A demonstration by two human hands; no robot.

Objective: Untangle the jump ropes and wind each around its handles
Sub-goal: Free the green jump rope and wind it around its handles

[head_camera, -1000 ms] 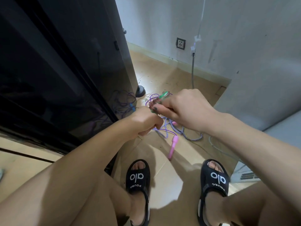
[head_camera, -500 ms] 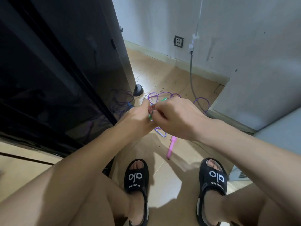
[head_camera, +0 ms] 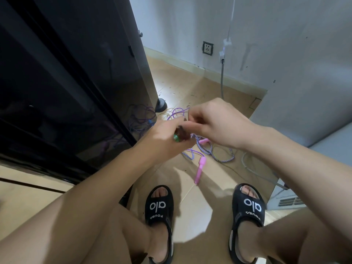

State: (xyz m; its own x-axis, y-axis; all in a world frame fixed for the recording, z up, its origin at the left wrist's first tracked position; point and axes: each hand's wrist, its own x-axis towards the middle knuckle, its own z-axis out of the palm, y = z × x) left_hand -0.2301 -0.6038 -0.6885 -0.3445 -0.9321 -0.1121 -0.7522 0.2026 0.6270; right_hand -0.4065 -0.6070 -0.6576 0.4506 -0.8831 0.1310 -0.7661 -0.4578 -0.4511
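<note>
Since half a second ago the right hand (head_camera: 219, 124) has lifted a little above the left hand (head_camera: 167, 138), and more striped rope shows on the floor below them; a second ago the green handle pointed up and away between the hands, and now its tip pokes out toward the camera.

Head view: both hands meet above the floor (head_camera: 190, 202), in front of the person's knees. The left hand is curled round the green handle (head_camera: 176, 137), whose end sticks out beside a dark bundle wrapped at the fingers; what that bundle is made of is blurred. The right hand has its fingers curled and its thumb and forefinger pinched together just above the left hand, on a thin purple rope (head_camera: 176, 113) that loops away behind the hands. Whether the pinch truly closes on the rope is hard to make out.

Below the hands a purple-and-white striped rope (head_camera: 215, 155) lies in loose loops on the floor, with a pink handle (head_camera: 199, 172) lying near the toes of the black sandals (head_camera: 159, 206). A second pink handle end shows just under the right hand. More purple rope lies tangled against the dark glossy cabinet (head_camera: 66, 82) on the left. A wall socket (head_camera: 207, 48) sits on the far wall.
</note>
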